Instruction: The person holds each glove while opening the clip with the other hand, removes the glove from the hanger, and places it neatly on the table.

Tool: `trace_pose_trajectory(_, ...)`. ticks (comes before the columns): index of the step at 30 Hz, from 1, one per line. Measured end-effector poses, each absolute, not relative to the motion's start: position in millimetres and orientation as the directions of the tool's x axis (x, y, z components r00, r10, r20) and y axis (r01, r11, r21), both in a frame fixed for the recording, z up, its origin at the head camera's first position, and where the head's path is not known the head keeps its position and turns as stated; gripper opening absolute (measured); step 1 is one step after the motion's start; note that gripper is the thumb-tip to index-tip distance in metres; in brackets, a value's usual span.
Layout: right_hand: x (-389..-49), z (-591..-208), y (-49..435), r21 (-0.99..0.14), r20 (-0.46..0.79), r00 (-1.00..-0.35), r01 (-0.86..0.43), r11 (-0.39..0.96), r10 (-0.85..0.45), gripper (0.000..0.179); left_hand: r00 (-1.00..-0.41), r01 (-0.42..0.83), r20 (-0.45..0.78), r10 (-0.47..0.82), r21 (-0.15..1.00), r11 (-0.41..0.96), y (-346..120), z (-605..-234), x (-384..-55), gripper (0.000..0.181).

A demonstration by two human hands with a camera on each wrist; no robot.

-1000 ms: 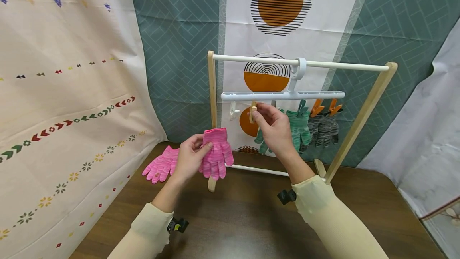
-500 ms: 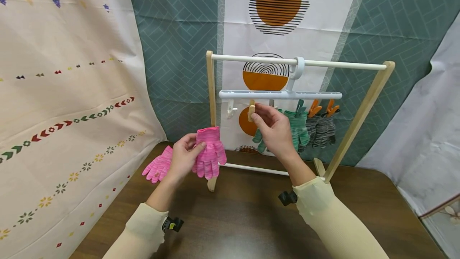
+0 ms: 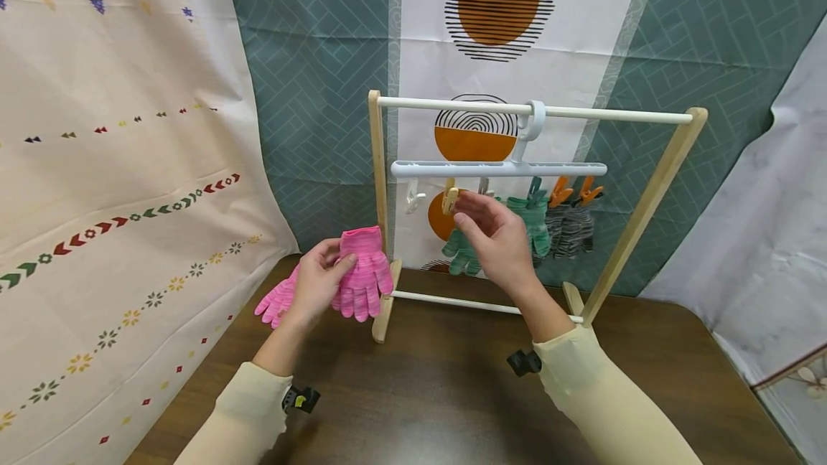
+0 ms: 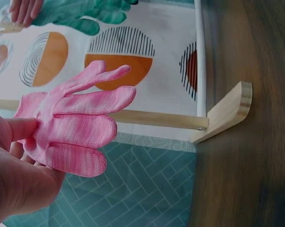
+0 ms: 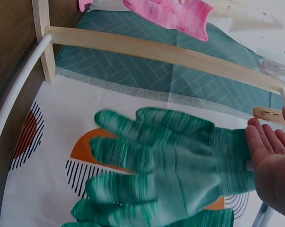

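Observation:
My left hand (image 3: 316,275) pinches a pink knit glove (image 3: 363,271) near its cuff, thumb on the front, with the glove's fingers pointing down. In the left wrist view the same glove (image 4: 78,123) shows its fingers spread. A second pink glove (image 3: 278,301) lies on the table, partly behind the left hand. Up at the hanger, my right hand (image 3: 497,239) is beside a beige clip (image 3: 450,201), its fingers fairly straight. In the right wrist view the fingertips are close to that clip (image 5: 268,114); whether they touch is unclear. A green glove (image 5: 175,165) hangs beside the right hand.
A light-blue hanger (image 3: 497,169) hooks over the white rail of a wooden-ended rack (image 3: 672,185). A white clip (image 3: 413,196) hangs at its left. Orange clips (image 3: 561,192) hold dark grey gloves (image 3: 575,228) at the right. The brown table (image 3: 426,393) lies below.
My left hand has moved left with the pink glove, away from the hanger. My right hand stays by the beige clip, its fingertips now looser around it, and the clip has tilted slightly.

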State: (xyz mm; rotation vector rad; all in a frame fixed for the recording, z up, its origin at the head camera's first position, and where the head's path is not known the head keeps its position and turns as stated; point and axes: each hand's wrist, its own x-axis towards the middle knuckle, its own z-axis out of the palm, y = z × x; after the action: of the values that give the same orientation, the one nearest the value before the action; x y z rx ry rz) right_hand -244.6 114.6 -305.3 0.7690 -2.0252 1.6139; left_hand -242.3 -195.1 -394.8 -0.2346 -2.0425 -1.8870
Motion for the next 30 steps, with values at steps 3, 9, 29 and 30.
trace_pose_trajectory(3,-242,-307,117,-0.731,0.643,-0.75,-0.662,0.165,-0.155,0.039,-0.928,0.34,0.353,-0.121,0.933,0.115,-198,-397,-244,0.032)
trace_pose_trajectory(9,-237,-312,122,-0.721,0.641,-0.75,-0.662,0.204,-0.165,0.04,-0.928,0.326,0.347,-0.135,0.932,0.156,-205,-400,-249,0.033)
trace_pose_trajectory(29,-222,-338,150,-0.622,0.671,-0.711,-0.695,0.362,-0.211,0.038,-0.955,0.227,0.263,-0.138,0.945,0.235,-226,-410,-267,0.042)
trace_pose_trajectory(30,-221,-339,152,-0.617,0.672,-0.71,-0.695,0.369,-0.212,0.038,-0.956,0.219,0.257,-0.138,0.945,0.241,-226,-411,-268,0.042)
